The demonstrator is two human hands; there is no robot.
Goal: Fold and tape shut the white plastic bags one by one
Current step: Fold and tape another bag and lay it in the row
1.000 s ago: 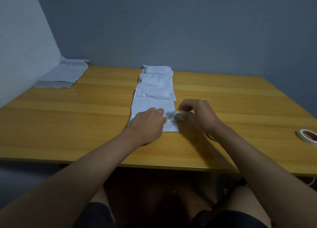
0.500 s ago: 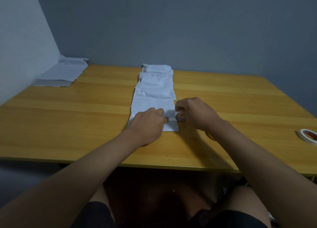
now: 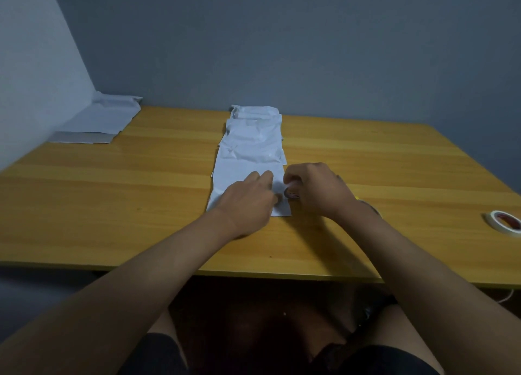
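A folded white plastic bag [image 3: 242, 174] lies nearest me in a row of several white bags [image 3: 253, 137] that runs toward the wall. My left hand [image 3: 248, 202] presses down on the near bag, fingertips on its right part. My right hand [image 3: 315, 188] is curled around a small tape roll [image 3: 291, 193] at the bag's right edge, right next to my left fingertips. Whether a strip of tape runs from the roll onto the bag is hidden by my fingers.
A second tape roll [image 3: 504, 222] lies at the right end of the wooden table [image 3: 112, 205]. A pile of flat white bags [image 3: 98, 121] sits in the far left corner against the wall. My knees show below the table's front edge.
My right hand with the tape roll has moved left, closer to my left fingertips over the bag's right edge. My left hand has stayed pressed on the bag.
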